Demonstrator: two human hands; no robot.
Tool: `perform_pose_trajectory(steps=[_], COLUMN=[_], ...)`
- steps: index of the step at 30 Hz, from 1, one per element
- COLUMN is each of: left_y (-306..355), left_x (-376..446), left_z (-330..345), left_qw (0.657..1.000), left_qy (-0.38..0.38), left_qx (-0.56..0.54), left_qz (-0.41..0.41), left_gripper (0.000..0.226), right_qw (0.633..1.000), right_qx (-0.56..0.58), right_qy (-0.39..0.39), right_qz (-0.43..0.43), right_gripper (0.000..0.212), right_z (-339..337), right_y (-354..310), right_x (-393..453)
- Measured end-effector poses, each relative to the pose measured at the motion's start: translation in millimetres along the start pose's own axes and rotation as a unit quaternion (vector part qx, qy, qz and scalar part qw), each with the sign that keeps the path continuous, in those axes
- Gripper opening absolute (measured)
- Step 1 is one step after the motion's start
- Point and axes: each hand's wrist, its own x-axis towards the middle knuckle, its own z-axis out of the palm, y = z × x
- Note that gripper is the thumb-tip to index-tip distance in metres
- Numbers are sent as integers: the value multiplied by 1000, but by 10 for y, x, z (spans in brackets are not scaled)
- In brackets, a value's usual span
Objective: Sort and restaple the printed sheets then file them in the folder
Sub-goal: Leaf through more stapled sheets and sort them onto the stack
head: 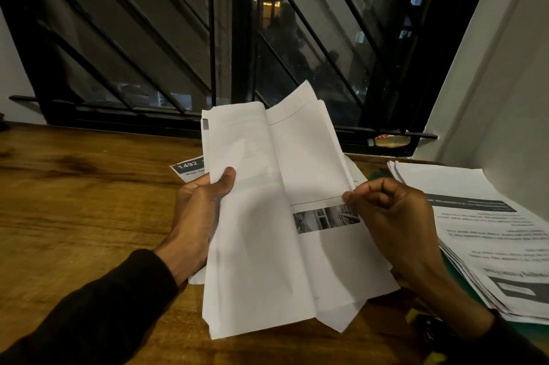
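Dim warm indoor light, dark window [148, 22], wide-angle edge warp, slight blur.

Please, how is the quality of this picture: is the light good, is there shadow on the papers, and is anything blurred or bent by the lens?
Head view: dim warm indoor light, night outside the window; soft shadows cross the held sheets near the left hand; print on the side stack is blurred; the wide lens bends the window bars and table edge.
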Motion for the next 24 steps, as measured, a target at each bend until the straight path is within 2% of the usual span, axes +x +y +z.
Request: perform_pose_trajectory(steps=[4,6,9,11,13,15,18,20,24], left_y=[-8,-11,-17,-23,-39,-46,-38,-16,-2], left_x=[7,7,12,25,50,51,39,26,19], left_z=[-6,-7,-10,-16,-44,-54,-60,-58,-52], left_qw=[1000,1000,1000,1000,1000,1000,999,999,998], left_qy=[-4,-7,-11,-11,-11,-19,-31,-48,-52], left_qx=[1,4,4,5,13,20,18,-13,-14], left_qz=[6,9,7,6,3,-3,-8,-18,-14], left_gripper=[21,20,19,20,24,28,38,45,40], right_qw=[994,998,988,961,930,921,923,913,909], right_qx=[-62,-25,127,222,258,209,50,-13,-20], right_qy=[48,25,-73,-160,-260,-329,-368,-379,-380], right_qz=[-75,-53,41,47,21,-16,-104,-150,-169], right_gripper=[11,10,24,33,40,42,52,59,58], right_z=[14,15,-4,-26,-11,40,129,167,156], right_y=[-19,-73,-247,-341,-438,-508,-524,-504,-511], right_x=[14,-4,-53,-86,-144,-245,-371,-394,-368])
